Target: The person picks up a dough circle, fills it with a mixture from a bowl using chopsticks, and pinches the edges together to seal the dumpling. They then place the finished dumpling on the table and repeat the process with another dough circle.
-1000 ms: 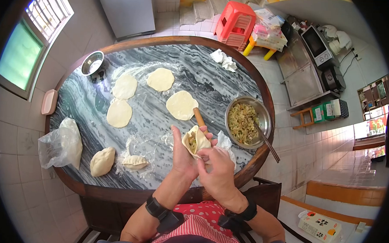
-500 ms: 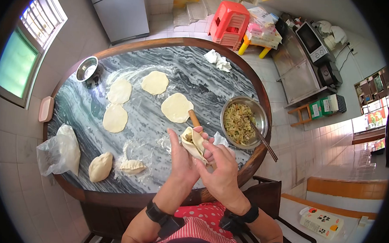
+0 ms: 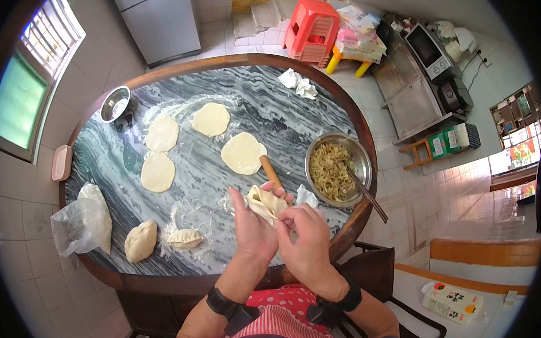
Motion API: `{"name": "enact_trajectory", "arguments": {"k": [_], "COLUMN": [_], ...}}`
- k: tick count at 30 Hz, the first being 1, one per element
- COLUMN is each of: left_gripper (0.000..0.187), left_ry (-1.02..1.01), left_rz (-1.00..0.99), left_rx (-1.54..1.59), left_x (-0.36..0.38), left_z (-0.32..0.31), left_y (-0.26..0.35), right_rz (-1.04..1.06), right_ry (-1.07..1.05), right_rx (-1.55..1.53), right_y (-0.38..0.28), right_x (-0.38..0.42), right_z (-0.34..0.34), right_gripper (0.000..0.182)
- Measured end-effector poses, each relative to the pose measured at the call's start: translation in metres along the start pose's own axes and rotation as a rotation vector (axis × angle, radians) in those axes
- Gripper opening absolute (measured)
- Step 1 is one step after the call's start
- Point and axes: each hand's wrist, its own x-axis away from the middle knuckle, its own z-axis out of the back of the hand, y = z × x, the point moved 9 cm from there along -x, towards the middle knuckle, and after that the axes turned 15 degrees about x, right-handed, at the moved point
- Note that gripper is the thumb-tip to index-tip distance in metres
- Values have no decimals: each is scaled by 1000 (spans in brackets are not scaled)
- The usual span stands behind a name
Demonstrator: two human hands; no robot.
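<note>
A dumpling [image 3: 264, 203] of pale, soft dough is gaping at its upper end and showing a little filling inside, its smooth skin folding into a pouch; it is resting on the upturned left hand [image 3: 254, 232], whose fingers are supporting it from beneath while the thumb is standing away to the side, so this hand is cradling it loosely; the right hand [image 3: 304, 237] is pinching its near edge between thumb and forefinger; the two hands are coming together at the dumpling, which is sitting between them above the near side of the table [image 3: 309, 119].

The table's stone top is showing wavy grey and black veins inside a dark wooden rim, with dry flour dusting it in patches; four flat, roundish wrappers [image 3: 211, 119] are lying beyond the hands, the nearest touching the end of a smooth wooden rolling pin [image 3: 271, 172]; to the right of the hands a shiny metal bowl [image 3: 365, 163] is holding moist, shredded stuffing [image 3: 331, 171], with slim chopsticks [image 3: 371, 203] leaning over its rim.

To the left of the hands, a pleated dumpling [image 3: 185, 239] with a crimped edge is lying in flour; just beside it a plump, lumpy dough piece [image 3: 140, 240] is resting, and farther left a crinkled, see-through bag [image 3: 72, 228] is wrapping more dough [image 3: 98, 219].
</note>
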Motion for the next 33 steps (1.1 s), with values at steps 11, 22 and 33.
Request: {"name": "enact_trajectory", "arguments": {"k": [11, 22, 33], "left_gripper": [69, 67, 65], "left_ry": [-101, -107, -83], "left_rz": [99, 48, 138], "left_rx": [-27, -37, -79], "left_x": [-6, -4, -3], "left_z": [6, 3, -6], "left_y": [-1, 7, -1], "right_rz": [32, 89, 192], "right_ry": [-23, -42, -12], "right_rx": [-2, 102, 127], "right_y": [-15, -10, -20], "right_x": [-15, -16, -32], "right_z": [7, -11, 5], "right_gripper": [29, 21, 21]}}
